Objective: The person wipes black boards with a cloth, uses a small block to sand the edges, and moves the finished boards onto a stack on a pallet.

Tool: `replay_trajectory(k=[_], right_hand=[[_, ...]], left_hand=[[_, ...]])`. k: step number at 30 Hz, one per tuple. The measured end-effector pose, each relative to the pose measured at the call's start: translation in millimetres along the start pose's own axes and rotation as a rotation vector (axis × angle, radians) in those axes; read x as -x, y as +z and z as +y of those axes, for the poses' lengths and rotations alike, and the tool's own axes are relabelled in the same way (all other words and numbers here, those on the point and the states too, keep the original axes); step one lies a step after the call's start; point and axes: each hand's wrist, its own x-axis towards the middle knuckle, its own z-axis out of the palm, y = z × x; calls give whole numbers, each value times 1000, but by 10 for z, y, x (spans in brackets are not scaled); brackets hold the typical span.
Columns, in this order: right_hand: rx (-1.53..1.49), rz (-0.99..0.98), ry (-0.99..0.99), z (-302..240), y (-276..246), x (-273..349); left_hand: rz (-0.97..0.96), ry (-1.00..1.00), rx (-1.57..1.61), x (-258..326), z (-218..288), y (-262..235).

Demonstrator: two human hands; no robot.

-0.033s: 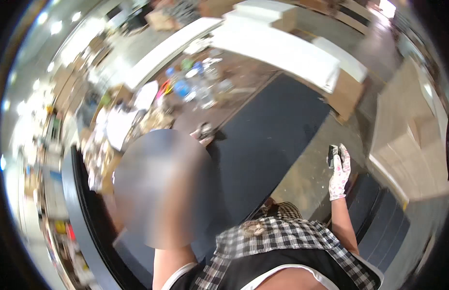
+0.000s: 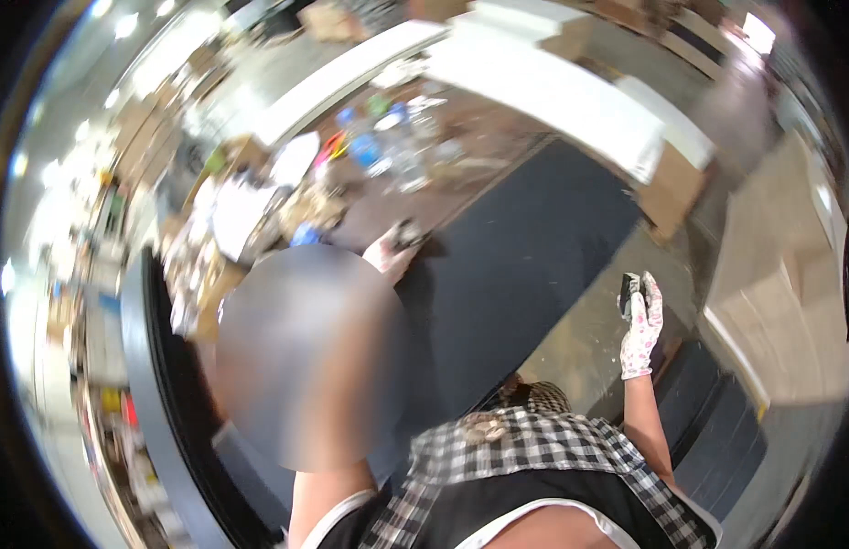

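My right hand (image 2: 642, 328) wears a white patterned glove and is raised over the floor at the right. Its fingers are closed on a small dark object (image 2: 629, 295). My left hand (image 2: 391, 253) reaches to the near edge of a cluttered brown worktable (image 2: 479, 128). It touches a small dark item (image 2: 409, 236) there. A blurred patch hides the left forearm, and I cannot tell how the fingers are set. A checked shirt fills the lower middle of the view.
A large dark sheet (image 2: 534, 247) lies between the table and me. Plastic bottles (image 2: 388, 151) and loose clutter cover the tabletop. Long white boards (image 2: 553, 87) and a cardboard box (image 2: 671, 192) stand beyond. Stained concrete floor (image 2: 589, 348) shows beneath my right hand.
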Motion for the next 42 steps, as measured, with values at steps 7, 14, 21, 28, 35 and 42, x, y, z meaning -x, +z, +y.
replay_trajectory(k=[7,14,21,28,35,42], right_hand=[[27,-382,107,-88,1009,135],[169,-505,120,143,985,44],[274,-611,56,170,1013,32],[315,-670,58,191,1079,-19],[336,-650,11,211,947,-121],[369,-646,10,168,1158,-70]], left_hand=[[483,-73,395,525,126,-283],[153,-170,-176,1338,1409,-1210],[550,-745,279,3184,406,-1187],[778,-1012,-740,3992,149,-2059],[565,-636,-528,3810,606,-1273],[890,-872,-1088,4750,105,-2040]])
